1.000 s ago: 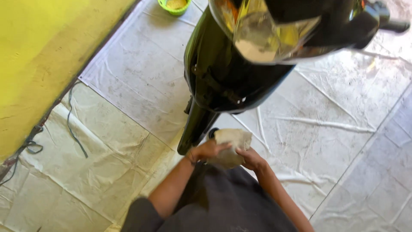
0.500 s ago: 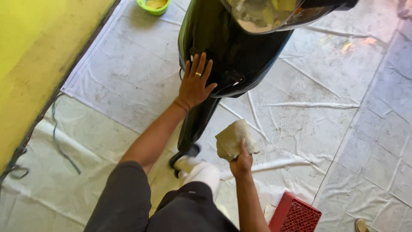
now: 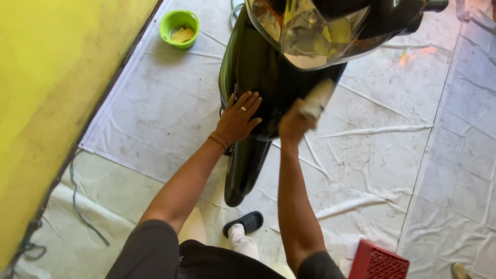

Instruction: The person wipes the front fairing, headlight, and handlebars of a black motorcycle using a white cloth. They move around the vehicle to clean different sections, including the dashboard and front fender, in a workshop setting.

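A glossy black scooter [image 3: 258, 72] stands in front of me, its headlight [image 3: 315, 31] at the top and its front mudguard [image 3: 243, 170] pointing down toward my feet. My left hand [image 3: 238, 118] lies flat with spread fingers on the scooter's black front panel; it wears a ring and a wrist band. My right hand [image 3: 293, 124] grips a pale, crumpled cloth [image 3: 318, 99] and presses it against the panel just under the headlight.
A yellow wall [image 3: 57, 103] runs along the left. A green bowl [image 3: 179, 28] with a yellowish sponge sits on the white floor sheet [image 3: 155, 113]. A red crate [image 3: 380, 261] is by my right leg. A black sandal [image 3: 247, 223] covers my foot. A cord [image 3: 77, 201] trails at left.
My right hand has risen with the cloth from beside the front wheel up to the panel under the headlight. My left hand stays flat on the panel.
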